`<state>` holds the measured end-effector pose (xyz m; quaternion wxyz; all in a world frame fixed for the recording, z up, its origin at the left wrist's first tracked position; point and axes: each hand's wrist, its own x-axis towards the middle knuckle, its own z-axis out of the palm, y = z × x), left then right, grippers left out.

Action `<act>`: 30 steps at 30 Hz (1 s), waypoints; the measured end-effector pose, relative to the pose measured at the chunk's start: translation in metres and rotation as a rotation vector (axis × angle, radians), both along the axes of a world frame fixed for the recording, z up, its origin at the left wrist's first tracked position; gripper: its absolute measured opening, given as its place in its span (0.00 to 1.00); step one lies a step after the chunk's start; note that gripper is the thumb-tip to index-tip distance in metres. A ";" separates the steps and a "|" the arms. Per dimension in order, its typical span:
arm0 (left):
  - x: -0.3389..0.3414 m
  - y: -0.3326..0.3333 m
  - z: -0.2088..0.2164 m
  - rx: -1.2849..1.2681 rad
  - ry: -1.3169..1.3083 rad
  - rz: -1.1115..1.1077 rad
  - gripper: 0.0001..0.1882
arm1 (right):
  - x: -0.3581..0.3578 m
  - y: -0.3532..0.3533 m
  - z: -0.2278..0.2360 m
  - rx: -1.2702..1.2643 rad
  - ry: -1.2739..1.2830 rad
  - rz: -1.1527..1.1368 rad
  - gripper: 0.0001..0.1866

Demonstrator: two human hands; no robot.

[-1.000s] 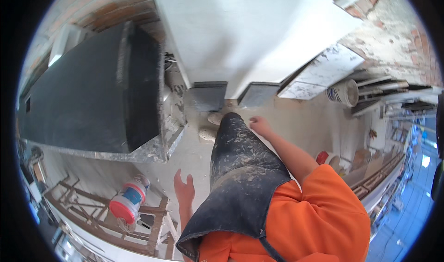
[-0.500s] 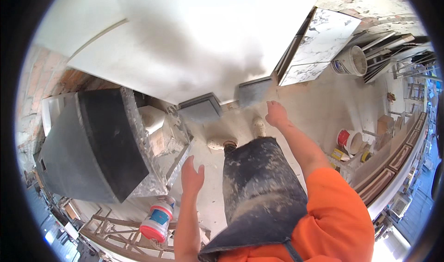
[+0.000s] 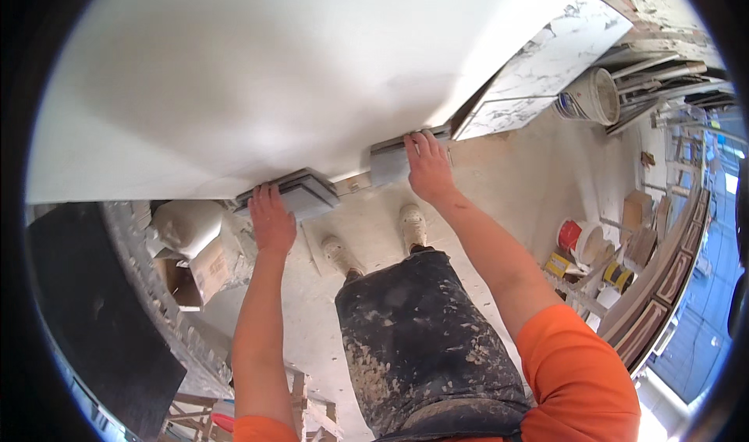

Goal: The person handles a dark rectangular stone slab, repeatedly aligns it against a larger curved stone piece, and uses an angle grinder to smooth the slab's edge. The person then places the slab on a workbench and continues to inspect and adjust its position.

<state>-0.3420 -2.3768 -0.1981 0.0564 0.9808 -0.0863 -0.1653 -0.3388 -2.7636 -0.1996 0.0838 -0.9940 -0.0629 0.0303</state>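
My left hand (image 3: 272, 222) reaches to the left stack of grey slabs (image 3: 309, 198), its fingers stretched over the stack's upper left edge. On the right stack of grey slabs (image 3: 388, 166), my right hand (image 3: 429, 165) rests with extended fingers at the top edge. Neither hand visibly closes round a slab; the thumbs and undersides of the fingers are partly hidden. Both stacks sit low against a large white panel (image 3: 234, 75), a small gap between them. My shoes (image 3: 413, 227) are just in front of the stacks.
Marbled white tiles (image 3: 538, 67) lean at the right, beside a white bucket (image 3: 589, 97). A dark-faced block (image 3: 94, 317) and an open cardboard box (image 3: 204, 274) are at the left. A red-and-white bucket (image 3: 581, 239) lies near planks at the right.
Both hands have moved forward onto the grey slab stacks, from free in the air. My view has shifted left-to-right across the scene, bringing the dark block nearer the left rim.
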 end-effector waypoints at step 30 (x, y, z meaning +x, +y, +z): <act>-0.034 0.038 0.007 0.016 0.477 -0.180 0.31 | -0.092 -0.030 -0.014 -0.215 0.632 0.308 0.06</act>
